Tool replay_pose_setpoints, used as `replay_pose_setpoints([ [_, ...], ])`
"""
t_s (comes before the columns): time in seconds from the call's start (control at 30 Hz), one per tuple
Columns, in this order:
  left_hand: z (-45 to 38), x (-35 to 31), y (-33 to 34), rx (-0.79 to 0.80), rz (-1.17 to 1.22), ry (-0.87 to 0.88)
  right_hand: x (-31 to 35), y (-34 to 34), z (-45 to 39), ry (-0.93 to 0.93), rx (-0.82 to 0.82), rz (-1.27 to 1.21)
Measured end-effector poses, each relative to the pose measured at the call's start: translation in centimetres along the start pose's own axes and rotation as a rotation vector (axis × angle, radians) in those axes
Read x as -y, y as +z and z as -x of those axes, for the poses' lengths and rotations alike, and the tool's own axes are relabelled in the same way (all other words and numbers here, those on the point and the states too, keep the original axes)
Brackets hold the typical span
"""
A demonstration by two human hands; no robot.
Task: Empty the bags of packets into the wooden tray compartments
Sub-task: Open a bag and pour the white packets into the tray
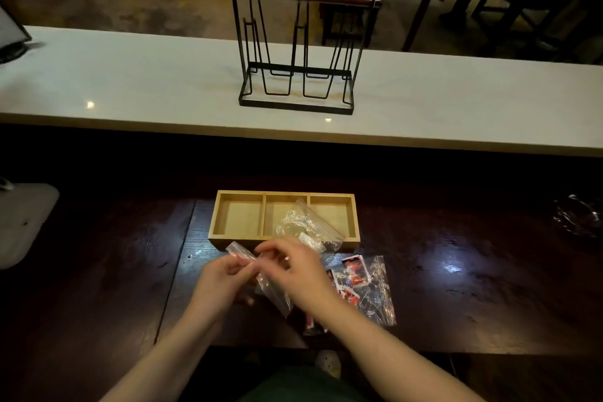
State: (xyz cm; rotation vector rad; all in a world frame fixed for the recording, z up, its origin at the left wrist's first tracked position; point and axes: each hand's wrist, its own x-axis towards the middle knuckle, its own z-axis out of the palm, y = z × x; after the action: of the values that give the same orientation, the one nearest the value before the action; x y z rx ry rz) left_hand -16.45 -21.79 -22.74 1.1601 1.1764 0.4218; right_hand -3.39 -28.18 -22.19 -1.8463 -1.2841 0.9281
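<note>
Hands met just in front of the wooden tray (284, 195): the left hand (219, 281) and right hand (295, 266) each pinched the top edge of a clear bag (272, 290) held between them, apparently working its seal apart. All three tray compartments looked bare of packets. A second bag (305, 227) lay partly over the tray's middle and right compartments; a third bag (365, 284), with red packets, lay just right of the hands. Next, probably, tipping the opened bag over a compartment.

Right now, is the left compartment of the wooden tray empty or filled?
Empty: the left compartment of the wooden tray shows only bare wood, no packets.
</note>
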Motion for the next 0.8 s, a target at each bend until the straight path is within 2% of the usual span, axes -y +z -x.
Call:
replay_pose_setpoints([
  [0.03, 0.0, 0.1, -0.1, -0.006, -0.039, 0.026, -1.1, -0.4, -0.8, 0.046, -0.066, 0.038],
  [0.1, 0.2, 0.1, -0.5, -0.011, -0.097, 0.072, -4.4, -1.4, -2.4, 0.116, -0.176, 0.298],
  [0.2, 0.3, 0.1, -1.4, -0.03, -0.151, 0.12, -8.7, -1.2, -2.7, 0.043, -0.019, 0.644],
  [0.23, 0.3, 0.0, -1.8, -0.039, -0.161, 0.132, -9.5, -0.7, -2.3, 0.014, 0.036, 0.707],
  [0.3, 0.2, -0.1, -2.6, -0.057, -0.176, 0.16, -10.0, 0.3, -1.8, -0.007, 0.027, 0.757],
  [0.47, 0.1, 0.3, -3.0, -0.1, -0.17, 0.176, -10.9, 1.1, -1.3, 0.066, -0.1, 0.718],
  [0.6, -0.2, 0.6, -2.6, -0.084, -0.203, 0.181, -11.4, 0.5, -0.9, 0.141, -0.019, 0.812],
  [0.67, -0.3, 0.6, -2.2, -0.066, -0.227, 0.177, -10.4, 0.1, -0.9, 0.119, -0.038, 0.834],
  [0.73, -0.3, 0.6, -1.7, -0.041, -0.241, 0.174, -7.6, -0.2, -0.7, 0.055, -0.128, 0.648],
  [0.8, -0.4, 0.8, -1.0, -0.024, -0.235, 0.176, -3.2, -0.1, -0.1, 0.035, -0.099, 0.237],
])
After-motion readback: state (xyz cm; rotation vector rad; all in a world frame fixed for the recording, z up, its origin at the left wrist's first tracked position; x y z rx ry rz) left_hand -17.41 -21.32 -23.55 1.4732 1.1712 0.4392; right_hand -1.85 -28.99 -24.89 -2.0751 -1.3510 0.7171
